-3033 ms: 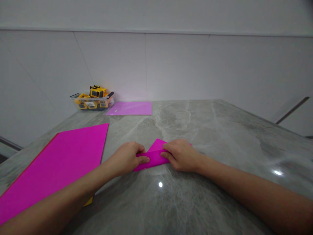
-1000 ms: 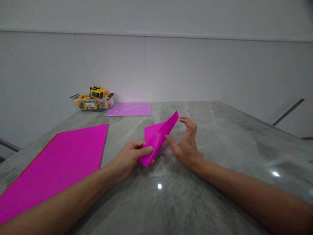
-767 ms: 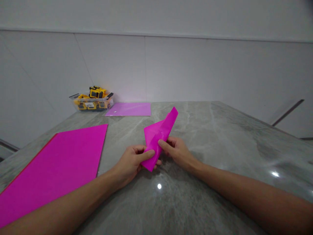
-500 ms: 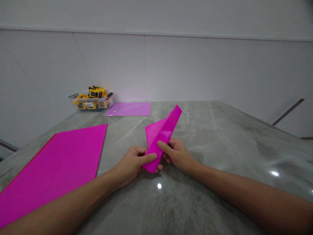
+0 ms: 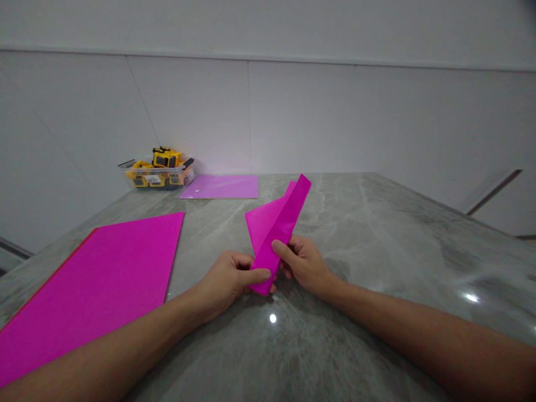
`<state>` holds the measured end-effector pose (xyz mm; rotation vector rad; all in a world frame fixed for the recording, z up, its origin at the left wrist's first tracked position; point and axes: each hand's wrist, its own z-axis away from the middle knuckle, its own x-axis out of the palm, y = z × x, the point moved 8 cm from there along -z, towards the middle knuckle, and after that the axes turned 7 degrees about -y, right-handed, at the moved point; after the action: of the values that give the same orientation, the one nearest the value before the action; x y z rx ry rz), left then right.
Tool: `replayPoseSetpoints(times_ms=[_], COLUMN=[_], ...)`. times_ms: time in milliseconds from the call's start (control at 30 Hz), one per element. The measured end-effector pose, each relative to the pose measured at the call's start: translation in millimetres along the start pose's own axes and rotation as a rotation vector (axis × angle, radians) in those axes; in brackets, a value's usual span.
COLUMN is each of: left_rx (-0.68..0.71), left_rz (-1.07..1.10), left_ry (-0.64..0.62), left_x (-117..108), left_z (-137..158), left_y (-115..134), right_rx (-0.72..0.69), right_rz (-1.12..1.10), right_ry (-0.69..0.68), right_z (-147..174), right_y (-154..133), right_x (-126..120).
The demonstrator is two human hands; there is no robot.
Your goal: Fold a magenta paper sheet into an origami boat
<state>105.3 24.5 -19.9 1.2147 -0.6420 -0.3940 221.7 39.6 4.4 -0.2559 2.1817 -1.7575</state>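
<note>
A folded piece of bright pink paper [image 5: 280,222] is held between both hands, tilted with its narrow upper end toward the far right. My left hand [image 5: 238,274] pinches its lower end, thumb on top and fingers underneath. Higher on the right edge, my right hand [image 5: 302,261] grips the paper with its thumb on the front face; most of its fingers are behind. A lighter pink flap sticks out on the paper's left side.
A large pink sheet or stack [image 5: 113,285] with a red left edge lies on the left of the grey marbled table [image 5: 377,251]. Near the wall stand a clear plastic box [image 5: 157,177] of yellow toy trucks [image 5: 166,158] and a lilac sheet packet [image 5: 226,186].
The folded paper has turned slightly more upright, and its left flap spreads a little wider. My left thumb sits slightly lower on it; both hands keep their hold.
</note>
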Motion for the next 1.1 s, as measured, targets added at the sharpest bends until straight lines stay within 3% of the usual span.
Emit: replayPoseSetpoints(times_ms=[267, 733, 967, 1100], left_rx=[0.003, -0.122, -0.063, -0.042], left_rz=[-0.089, 0.097, 0.078, 0.056], left_ry=[0.02, 0.018, 0.042, 0.049], left_x=[-2, 1, -2, -1], left_z=[1, 3, 1, 2], left_y=[0, -4, -4, -2], right_rx=[-0.007, -0.005, 0.038, 0.111], right_rz=[0.041, 0.066, -0.009, 0.059], right_ry=[0.004, 0.174, 0.107, -0.028], right_z=[1, 2, -1, -1], right_y=[-3, 0, 7, 9], right_x=[1, -15, -10, 2])
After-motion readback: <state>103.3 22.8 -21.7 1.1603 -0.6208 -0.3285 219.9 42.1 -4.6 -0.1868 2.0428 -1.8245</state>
